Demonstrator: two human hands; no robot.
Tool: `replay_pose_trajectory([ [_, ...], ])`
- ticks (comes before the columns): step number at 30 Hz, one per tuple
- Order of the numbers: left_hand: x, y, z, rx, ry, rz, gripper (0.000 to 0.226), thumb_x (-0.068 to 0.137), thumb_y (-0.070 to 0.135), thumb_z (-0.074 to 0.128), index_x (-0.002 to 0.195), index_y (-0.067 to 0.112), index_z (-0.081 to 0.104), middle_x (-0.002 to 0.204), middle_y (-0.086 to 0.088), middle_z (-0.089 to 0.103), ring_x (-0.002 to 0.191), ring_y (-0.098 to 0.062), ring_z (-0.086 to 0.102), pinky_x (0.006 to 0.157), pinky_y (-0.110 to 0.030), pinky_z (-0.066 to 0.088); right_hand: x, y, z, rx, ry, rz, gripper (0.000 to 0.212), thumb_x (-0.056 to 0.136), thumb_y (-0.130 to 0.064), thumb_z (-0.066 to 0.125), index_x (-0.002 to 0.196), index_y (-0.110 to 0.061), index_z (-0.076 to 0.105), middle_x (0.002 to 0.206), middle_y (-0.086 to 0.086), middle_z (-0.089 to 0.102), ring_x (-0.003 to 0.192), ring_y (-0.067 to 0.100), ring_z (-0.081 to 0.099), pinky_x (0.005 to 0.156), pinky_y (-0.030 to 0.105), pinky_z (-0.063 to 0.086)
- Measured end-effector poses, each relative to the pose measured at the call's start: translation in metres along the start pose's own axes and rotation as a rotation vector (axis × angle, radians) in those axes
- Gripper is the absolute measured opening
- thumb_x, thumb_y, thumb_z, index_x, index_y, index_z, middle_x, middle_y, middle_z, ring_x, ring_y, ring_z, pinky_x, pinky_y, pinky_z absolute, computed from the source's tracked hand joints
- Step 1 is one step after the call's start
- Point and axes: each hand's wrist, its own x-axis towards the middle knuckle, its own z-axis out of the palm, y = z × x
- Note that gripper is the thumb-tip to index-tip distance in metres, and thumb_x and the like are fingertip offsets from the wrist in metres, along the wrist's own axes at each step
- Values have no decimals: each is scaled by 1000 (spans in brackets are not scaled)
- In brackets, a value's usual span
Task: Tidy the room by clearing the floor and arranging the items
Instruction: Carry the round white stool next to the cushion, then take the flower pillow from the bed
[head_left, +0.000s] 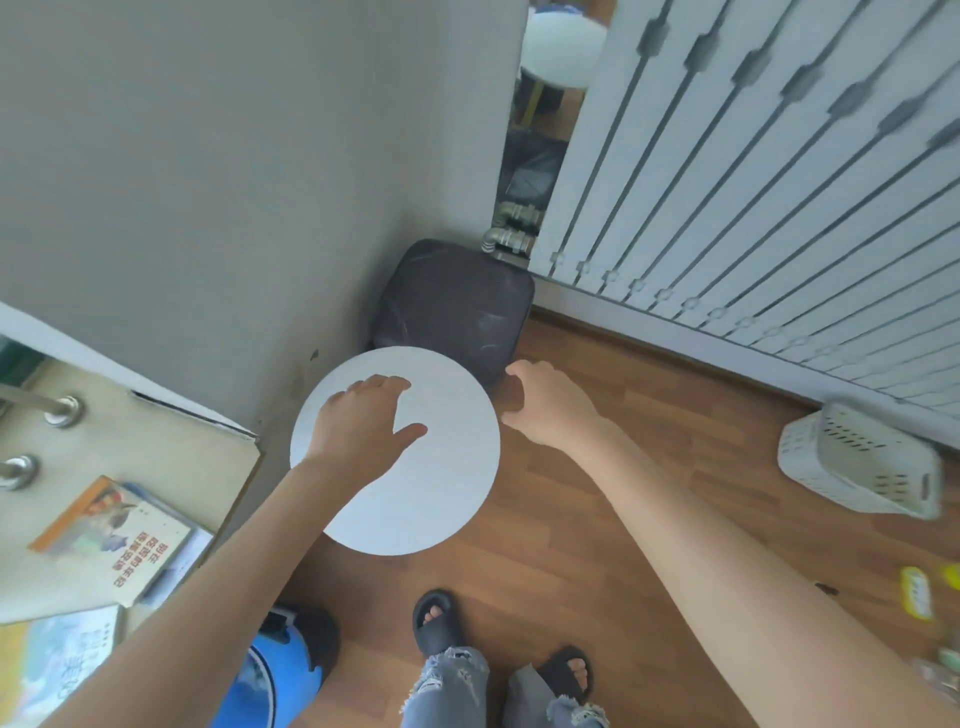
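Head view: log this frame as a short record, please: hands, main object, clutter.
left hand: flat on white round top
right hand: open at the top's right rim; contact unclear
corner: black lined bin behind the top
clutter: white basket on its side on the floor
far left: books

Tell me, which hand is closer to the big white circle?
Left. The left hand rests on top of the white circle; the right hand is just off its right edge, in front of the black bin.
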Motion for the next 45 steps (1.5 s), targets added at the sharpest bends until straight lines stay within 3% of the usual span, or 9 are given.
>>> replay_pose_trajectory([
  [7, -11, 22, -45, -13, 157, 23, 57, 85, 52, 60, 134, 26, 47, 132, 7, 54, 113, -19, 55, 89, -34, 44, -36, 2, -48, -14, 123, -47, 65, 86, -27, 66, 143, -22, 37, 134, 8, 48, 121, 27, 49, 85, 37, 47],
  [27, -45, 18, -66, -24, 163, 35, 58, 84, 51, 62, 133, 23, 48, 129, 4, 57, 111, -20, 56, 89, -35, 43, -67, -8, -55, 40, 166, 0, 69, 86, -30, 68, 146, -21, 33, 142, 7, 42, 125, 26, 47, 91, 39, 47],
  [33, -42, 53, -79, -12, 164, 143, 61, 85, 52, 60, 136, 24, 44, 135, 6, 52, 118, -18, 53, 93, -34, 42, -92, 9, -71, 102, 232, 51, 70, 87, -31, 68, 147, -21, 32, 146, 5, 39, 133, 25, 40, 100, 41, 43],
  [45, -32, 203, -103, 19, 180, 533, 62, 84, 54, 60, 136, 24, 46, 133, 4, 54, 122, -17, 50, 99, -33, 39, -192, 108, -124, 162, 424, 245, 70, 88, -35, 64, 148, -24, 29, 144, 3, 40, 128, 22, 43, 92, 37, 44],
])
